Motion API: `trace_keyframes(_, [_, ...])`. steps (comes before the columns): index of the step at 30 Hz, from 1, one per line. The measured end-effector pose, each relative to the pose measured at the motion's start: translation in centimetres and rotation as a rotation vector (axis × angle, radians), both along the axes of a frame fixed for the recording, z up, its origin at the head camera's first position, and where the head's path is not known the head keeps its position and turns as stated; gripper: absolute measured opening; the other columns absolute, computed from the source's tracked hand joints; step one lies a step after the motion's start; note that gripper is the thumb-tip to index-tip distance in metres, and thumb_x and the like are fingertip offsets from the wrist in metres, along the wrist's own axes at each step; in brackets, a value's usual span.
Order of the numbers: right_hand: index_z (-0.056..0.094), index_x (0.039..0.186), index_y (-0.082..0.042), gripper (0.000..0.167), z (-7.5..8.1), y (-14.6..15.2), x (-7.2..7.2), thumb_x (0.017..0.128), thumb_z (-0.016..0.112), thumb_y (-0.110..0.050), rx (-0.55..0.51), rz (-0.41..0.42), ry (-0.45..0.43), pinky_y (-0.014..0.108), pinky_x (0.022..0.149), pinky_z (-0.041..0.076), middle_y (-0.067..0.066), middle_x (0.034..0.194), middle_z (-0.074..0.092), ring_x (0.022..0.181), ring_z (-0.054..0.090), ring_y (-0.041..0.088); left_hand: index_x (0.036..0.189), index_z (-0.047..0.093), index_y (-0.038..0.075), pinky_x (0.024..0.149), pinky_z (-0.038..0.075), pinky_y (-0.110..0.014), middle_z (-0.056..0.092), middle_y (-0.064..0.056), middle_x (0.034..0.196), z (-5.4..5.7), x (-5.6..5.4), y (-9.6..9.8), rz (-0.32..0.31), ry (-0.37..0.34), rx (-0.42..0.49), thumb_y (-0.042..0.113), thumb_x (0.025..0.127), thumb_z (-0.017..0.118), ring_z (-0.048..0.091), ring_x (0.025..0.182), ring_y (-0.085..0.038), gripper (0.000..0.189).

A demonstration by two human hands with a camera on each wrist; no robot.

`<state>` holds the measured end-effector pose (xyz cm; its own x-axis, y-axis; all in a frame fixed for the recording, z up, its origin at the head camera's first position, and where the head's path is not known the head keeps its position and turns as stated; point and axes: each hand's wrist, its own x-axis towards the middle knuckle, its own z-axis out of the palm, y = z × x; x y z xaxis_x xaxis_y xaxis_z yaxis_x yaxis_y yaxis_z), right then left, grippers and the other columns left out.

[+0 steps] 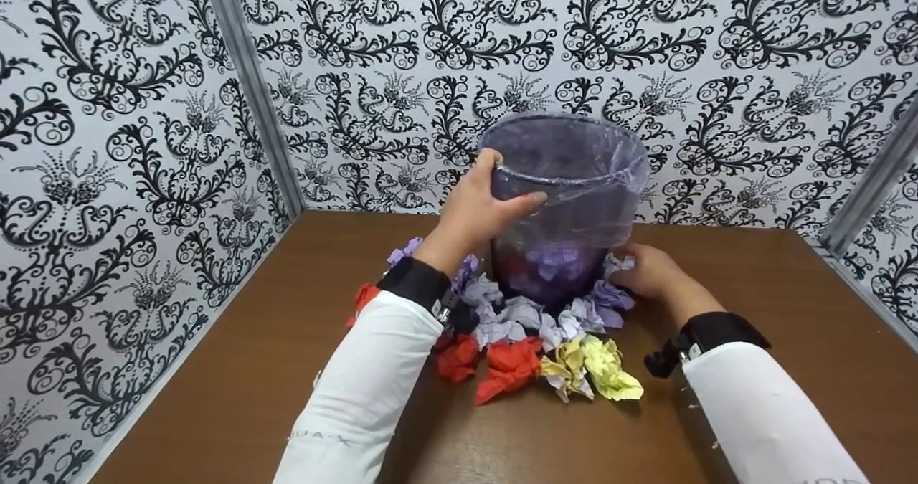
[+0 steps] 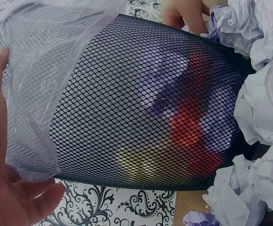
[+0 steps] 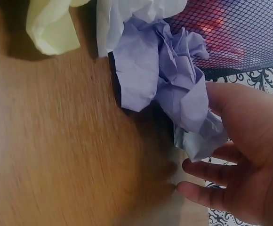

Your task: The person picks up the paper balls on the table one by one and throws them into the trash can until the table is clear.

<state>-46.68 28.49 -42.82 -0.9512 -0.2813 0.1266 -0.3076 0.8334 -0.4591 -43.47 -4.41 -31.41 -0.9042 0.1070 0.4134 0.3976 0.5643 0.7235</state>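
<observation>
A dark mesh wastebasket (image 1: 549, 280) stands upright on the table, its upper part wrapped in a clear plastic bag (image 1: 602, 208) folded over the rim. My left hand (image 1: 473, 204) grips its upper left side through the plastic, thumb on the near side. Crumpled purple, red and yellow papers (image 2: 186, 127) show through the mesh inside. Low at the bin's right, my right hand (image 1: 649, 272) has its fingers around a greyish crumpled paper (image 3: 200, 141). A lavender crumpled paper (image 3: 181, 80) lies against that one and partly hides the thumb.
Around the bin's base lie several white-lilac crumpled papers (image 1: 523, 312). In front are red (image 1: 510, 366) and yellow ones (image 1: 609, 369). More purple paper (image 1: 405, 251) sits behind my left wrist. Patterned wall panels (image 1: 430, 75) border the brown table (image 1: 237, 369).
</observation>
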Motion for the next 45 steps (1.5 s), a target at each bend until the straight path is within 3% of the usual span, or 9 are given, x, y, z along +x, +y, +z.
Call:
trace_keyframes(11, [0.061,0.127,0.007,0.053,0.0,0.2,0.4,0.082,0.071,-0.017,0.024,-0.038,0.042,0.064,0.104,0.047,0.033,0.123,0.065,0.117,0.060,0.052,0.121,0.047,0.032,0.079,0.059,-0.035,0.066,0.006,0.107,0.0,0.1,0.0,-0.022,0.017,0.018,0.075,0.065,0.082,0.068,0.093,-0.016,0.079])
trace_keyframes(16, [0.063,0.118,0.002,0.045,0.1,0.8,0.9,0.078,0.074,-0.016,-0.024,-0.062,0.039,0.054,0.091,0.053,0.025,0.110,0.070,0.101,0.063,0.040,0.120,0.047,0.032,0.079,0.059,-0.034,0.066,0.007,0.107,-0.1,0.0,0.0,-0.026,0.017,0.026,0.074,0.065,0.082,0.068,0.093,-0.016,0.078])
trace_keyframes(21, [0.062,0.111,0.000,0.037,0.8,1.5,1.4,0.079,0.075,-0.014,-0.066,-0.069,0.039,0.046,0.085,0.054,0.022,0.104,0.070,0.096,0.064,0.037,0.120,0.047,0.033,0.082,0.059,-0.036,0.066,0.007,0.109,-0.2,-0.1,0.0,-0.023,0.013,0.028,0.075,0.064,0.082,0.067,0.094,-0.015,0.079])
trace_keyframes(29, [0.061,0.112,-0.005,0.033,3.9,2.0,3.1,0.083,0.073,-0.013,-0.129,-0.072,0.044,0.033,0.075,0.053,0.018,0.103,0.070,0.090,0.065,0.030,0.121,0.046,0.032,0.078,0.059,-0.034,0.065,0.007,0.109,-0.1,-0.1,-0.1,-0.015,0.018,0.015,0.075,0.065,0.082,0.067,0.093,-0.016,0.079])
trace_keyframes(34, [0.060,0.120,-0.002,0.042,6.5,2.3,4.3,0.085,0.077,-0.018,-0.084,-0.024,0.119,0.031,0.076,0.053,0.022,0.106,0.070,0.092,0.066,0.032,0.122,0.046,0.032,0.075,0.060,-0.033,0.065,0.006,0.109,-0.1,0.0,-0.1,-0.030,0.005,0.029,0.072,0.066,0.083,0.068,0.091,-0.015,0.078])
trace_keyframes(45, [0.059,0.125,-0.007,0.049,12.4,1.5,7.8,0.085,0.080,-0.023,-0.073,-0.019,0.136,0.028,0.066,0.055,0.021,0.108,0.067,0.089,0.063,0.029,0.123,0.046,0.033,0.079,0.058,-0.035,0.065,0.008,0.110,0.0,0.1,-0.2,-0.005,0.017,-0.017,0.079,0.065,0.080,0.066,0.093,-0.014,0.081])
